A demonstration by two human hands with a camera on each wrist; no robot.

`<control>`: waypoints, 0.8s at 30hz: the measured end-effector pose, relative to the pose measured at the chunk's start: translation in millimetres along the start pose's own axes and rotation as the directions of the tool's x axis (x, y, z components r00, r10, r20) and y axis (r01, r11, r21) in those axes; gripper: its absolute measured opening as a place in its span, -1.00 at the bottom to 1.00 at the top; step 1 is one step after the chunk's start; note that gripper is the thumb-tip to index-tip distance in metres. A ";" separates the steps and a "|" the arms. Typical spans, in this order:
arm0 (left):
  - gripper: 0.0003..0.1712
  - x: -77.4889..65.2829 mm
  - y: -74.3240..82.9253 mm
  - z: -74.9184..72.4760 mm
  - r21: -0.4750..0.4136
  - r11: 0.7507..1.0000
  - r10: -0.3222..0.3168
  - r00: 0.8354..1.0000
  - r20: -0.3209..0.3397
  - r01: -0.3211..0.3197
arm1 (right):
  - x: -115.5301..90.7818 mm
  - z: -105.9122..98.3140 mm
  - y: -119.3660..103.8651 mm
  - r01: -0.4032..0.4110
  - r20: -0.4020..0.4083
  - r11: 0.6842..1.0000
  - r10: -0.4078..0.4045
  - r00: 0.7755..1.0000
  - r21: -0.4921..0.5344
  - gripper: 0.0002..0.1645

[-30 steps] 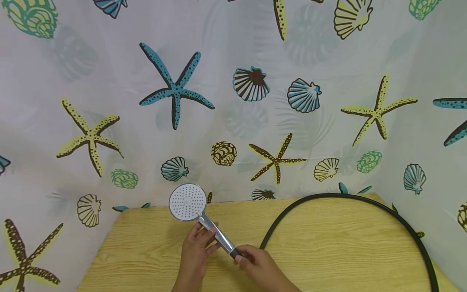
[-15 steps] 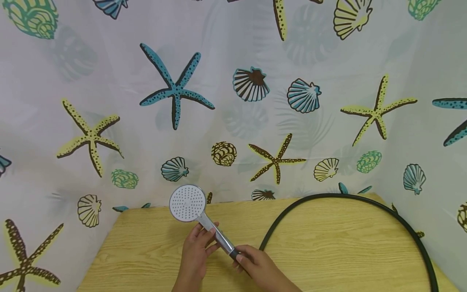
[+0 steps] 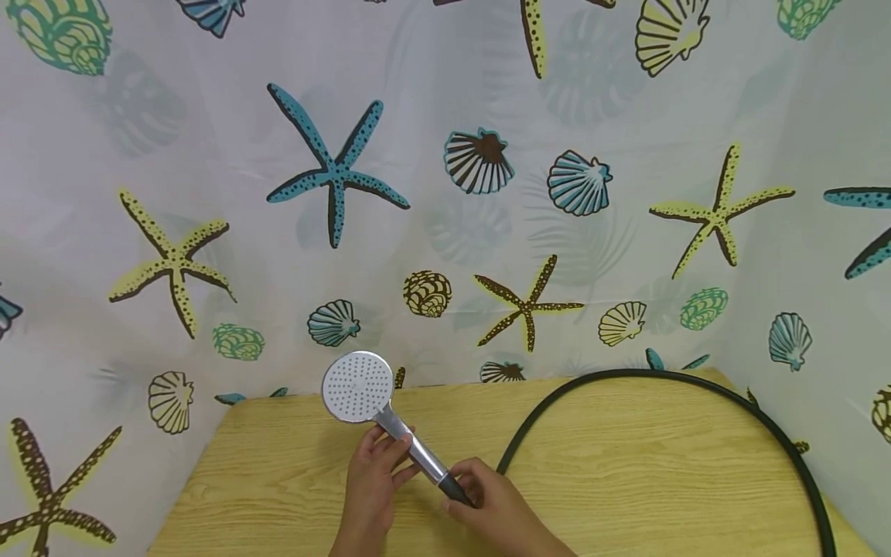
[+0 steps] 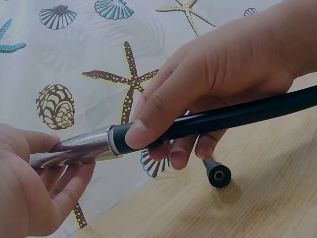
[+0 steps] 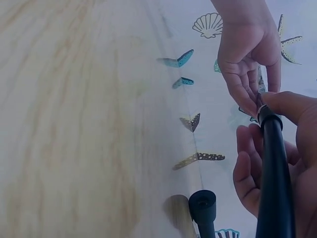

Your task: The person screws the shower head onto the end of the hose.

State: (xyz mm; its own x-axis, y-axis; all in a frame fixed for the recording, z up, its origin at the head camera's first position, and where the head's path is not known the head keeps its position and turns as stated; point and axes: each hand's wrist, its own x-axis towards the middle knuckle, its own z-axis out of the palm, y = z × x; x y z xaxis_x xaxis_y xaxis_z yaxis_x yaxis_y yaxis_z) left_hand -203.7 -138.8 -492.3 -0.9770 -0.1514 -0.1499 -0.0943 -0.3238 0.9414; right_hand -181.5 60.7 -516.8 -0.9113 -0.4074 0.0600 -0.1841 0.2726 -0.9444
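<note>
A chrome shower head [image 3: 357,387] with a round white spray face tilts up to the left above the table. Its handle [image 4: 74,148] lies between the thumb and fingers of my left hand [image 3: 372,483]. A black hose [image 4: 247,111] meets the handle's lower end at the chrome collar. My right hand [image 3: 494,503] pinches the hose end just below that collar, thumb on one side and curled fingers on the other. In the left wrist view, a black end fitting [image 4: 219,176] with a brass-coloured centre lies on the table beyond the right fingers.
The hose arcs across the right side of the light wood table [image 3: 278,464] and leaves the view at the lower right. A white curtain [image 3: 445,93] printed with starfish and shells stands behind the table and along both sides.
My right fingers have shifted and loosened around the hose end, so more of its black part shows. The shower head and left hand stay almost where they were.
</note>
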 end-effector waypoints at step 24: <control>-0.37 -0.5 1.4 0.4 0.062 0.998 -0.006 1.000 -0.025 0.007 | -2.9 3.7 -1.4 0.055 -0.040 0.998 -0.056 0.998 -0.028 -0.77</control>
State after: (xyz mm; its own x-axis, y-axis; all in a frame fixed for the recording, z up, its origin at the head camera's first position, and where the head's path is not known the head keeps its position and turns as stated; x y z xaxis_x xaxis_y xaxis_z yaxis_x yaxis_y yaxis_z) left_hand -203.4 -138.8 -490.8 -0.9714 -0.1728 -0.1626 -0.1128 -0.2666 0.9572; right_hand -177.3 58.2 -516.9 -0.9134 -0.3873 0.1255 -0.2441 0.2743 -0.9302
